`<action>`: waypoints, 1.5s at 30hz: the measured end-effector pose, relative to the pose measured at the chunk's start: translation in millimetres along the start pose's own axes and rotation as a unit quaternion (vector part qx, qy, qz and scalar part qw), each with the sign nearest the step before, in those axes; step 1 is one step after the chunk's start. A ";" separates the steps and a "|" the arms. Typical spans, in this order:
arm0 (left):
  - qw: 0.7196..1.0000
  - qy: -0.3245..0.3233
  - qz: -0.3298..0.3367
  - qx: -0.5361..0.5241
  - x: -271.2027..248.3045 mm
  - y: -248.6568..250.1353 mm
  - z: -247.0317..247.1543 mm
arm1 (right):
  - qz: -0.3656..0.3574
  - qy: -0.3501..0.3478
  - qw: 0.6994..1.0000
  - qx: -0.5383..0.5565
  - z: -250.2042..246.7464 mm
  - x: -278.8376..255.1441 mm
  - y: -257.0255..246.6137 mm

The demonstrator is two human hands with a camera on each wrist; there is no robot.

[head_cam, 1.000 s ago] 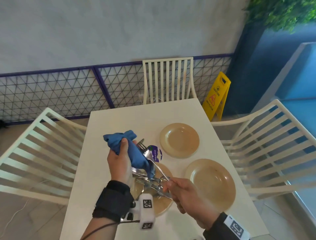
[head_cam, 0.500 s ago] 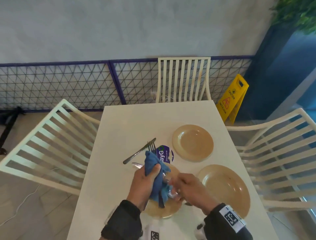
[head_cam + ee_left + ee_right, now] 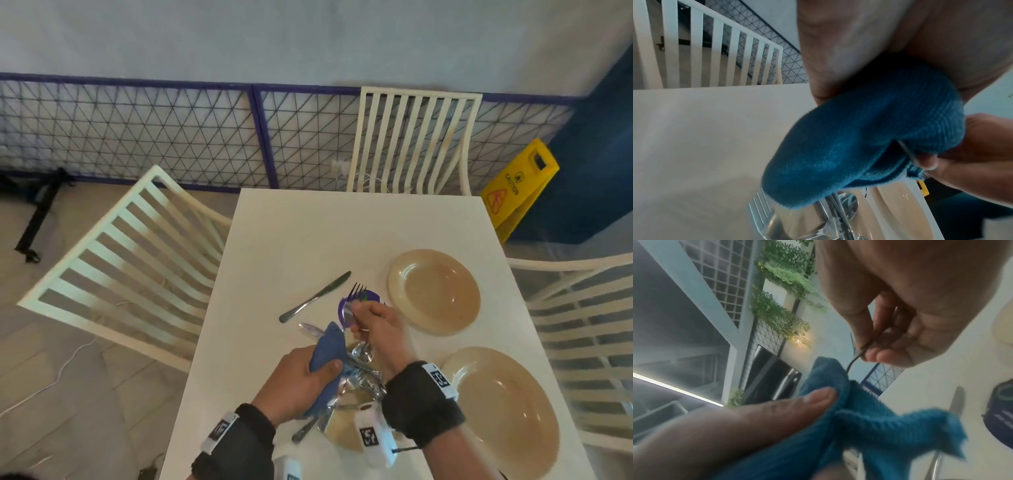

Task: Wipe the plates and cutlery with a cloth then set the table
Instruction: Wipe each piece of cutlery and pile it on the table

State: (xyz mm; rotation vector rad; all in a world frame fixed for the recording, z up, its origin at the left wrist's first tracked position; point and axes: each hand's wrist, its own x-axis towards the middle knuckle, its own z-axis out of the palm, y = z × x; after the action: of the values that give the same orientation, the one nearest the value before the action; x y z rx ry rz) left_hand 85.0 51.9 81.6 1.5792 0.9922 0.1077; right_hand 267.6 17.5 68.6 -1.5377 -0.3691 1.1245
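My left hand (image 3: 318, 363) grips a blue cloth (image 3: 327, 353) wrapped round the handle of a fork (image 3: 358, 291). My right hand (image 3: 366, 318) pinches that fork near its neck, tines pointing away from me. In the right wrist view its fingertips (image 3: 875, 356) pinch the thin metal just above the cloth (image 3: 869, 418). Below both hands, several pieces of cutlery (image 3: 363, 373) lie heaped on a tan plate (image 3: 342, 430). A knife (image 3: 315, 296) lies alone on the white table (image 3: 308, 233). Two more tan plates (image 3: 433, 291) (image 3: 503, 407) sit to the right.
A round purple item (image 3: 342, 308) lies partly hidden behind the fork. White slatted chairs stand at the left (image 3: 130, 260), far (image 3: 411, 144) and right (image 3: 582, 308) sides. A yellow caution sign (image 3: 517, 192) stands on the floor beyond the far right corner.
The left hand came down from its raised position and closed the cloth round the fork handle. The right hand shifted from the cutlery heap up to the fork's neck.
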 end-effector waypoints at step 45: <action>0.960 0.105 -0.191 -0.174 -33.1 -108.7 -59.2 | 0.004 -0.096 0.798 -0.595 6.8 66.8 75.4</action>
State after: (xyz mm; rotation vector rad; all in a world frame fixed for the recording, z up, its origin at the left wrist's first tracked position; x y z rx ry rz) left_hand -26.7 68.6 21.2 1.0498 1.3484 0.1749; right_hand 269.9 47.8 -27.6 -2.4832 -1.4092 1.0787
